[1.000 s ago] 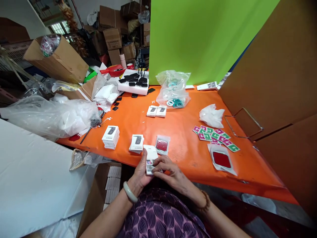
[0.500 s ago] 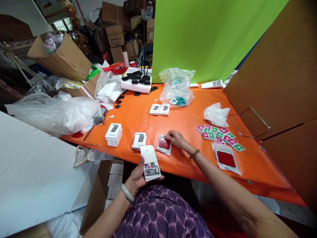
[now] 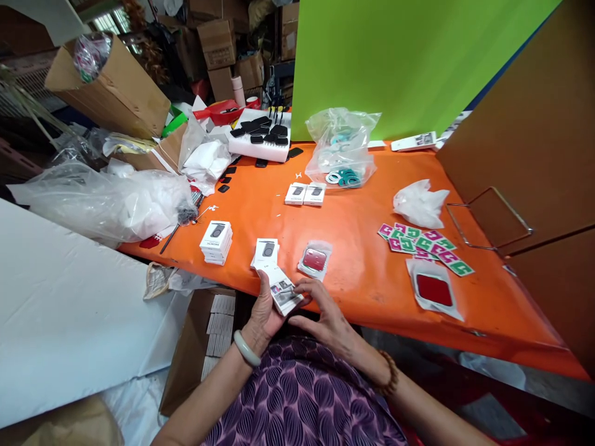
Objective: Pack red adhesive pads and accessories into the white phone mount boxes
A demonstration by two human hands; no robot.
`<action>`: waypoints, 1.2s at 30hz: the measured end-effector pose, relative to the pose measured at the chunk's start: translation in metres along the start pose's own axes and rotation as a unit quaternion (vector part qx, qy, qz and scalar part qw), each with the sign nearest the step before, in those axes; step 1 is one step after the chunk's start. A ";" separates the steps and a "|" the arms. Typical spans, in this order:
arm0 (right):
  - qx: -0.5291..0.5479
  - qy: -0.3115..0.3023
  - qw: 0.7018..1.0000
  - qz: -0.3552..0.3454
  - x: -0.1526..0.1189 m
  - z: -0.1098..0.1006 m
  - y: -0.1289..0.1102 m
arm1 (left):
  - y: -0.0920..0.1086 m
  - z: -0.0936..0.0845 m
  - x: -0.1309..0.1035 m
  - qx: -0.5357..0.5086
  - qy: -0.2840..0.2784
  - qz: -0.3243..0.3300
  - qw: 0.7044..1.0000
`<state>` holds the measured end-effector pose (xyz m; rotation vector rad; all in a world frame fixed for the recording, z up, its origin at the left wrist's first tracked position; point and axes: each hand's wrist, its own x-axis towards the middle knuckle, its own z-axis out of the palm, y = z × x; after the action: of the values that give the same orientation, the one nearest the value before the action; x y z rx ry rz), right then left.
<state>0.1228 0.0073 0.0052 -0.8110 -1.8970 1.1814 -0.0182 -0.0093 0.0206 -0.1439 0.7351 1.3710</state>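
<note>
My left hand [image 3: 263, 314] is closed around a small white printed box [image 3: 284, 291] at the table's front edge, with the thumb along its left side. My right hand [image 3: 331, 322] is beside the box's lower right end, thumb and fingers apart, fingertips at or very near its edge. Just beyond lies a red rounded square sticker sheet [image 3: 315, 260] in a whitish wrapper. A white box with a dark device pictured on it [image 3: 266, 249] lies partly behind the held one. To the left stands a stack of similar boxes [image 3: 216, 241].
Two more boxes [image 3: 305, 193] lie further back, near a clear bag with teal rings [image 3: 343, 155]. Pink and green stickers [image 3: 425, 248] and another red square sheet [image 3: 434, 289] lie at the right. An open carton [image 3: 190, 359] of white boxes stands below the table.
My right hand has left the red sticker sheet and come back towards me, to the box in my left hand. The held box is tilted more. The camera view has shifted slightly.
</note>
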 end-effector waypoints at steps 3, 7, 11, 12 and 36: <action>0.029 0.069 0.997 0.033 -0.011 0.016 0.001 | -0.007 0.009 -0.002 -0.008 0.022 0.024 0.999; 0.056 0.085 0.992 0.068 -0.008 0.014 0.000 | -0.012 0.012 -0.004 0.001 0.016 0.029 0.999; 0.067 0.047 0.995 0.060 -0.004 0.004 -0.001 | -0.010 0.013 -0.005 -0.008 0.002 0.024 1.000; 0.068 0.046 0.995 0.058 -0.004 0.003 0.000 | -0.011 0.014 -0.004 -0.010 -0.001 0.025 1.000; -0.127 0.077 0.986 0.068 0.039 -0.086 0.035 | 0.003 -0.008 -0.004 0.061 -0.082 -0.100 0.990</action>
<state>0.1792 0.0899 0.0086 -1.1536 -1.9102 0.9353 -0.0243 -0.0165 0.0175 -0.0068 0.6464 1.1299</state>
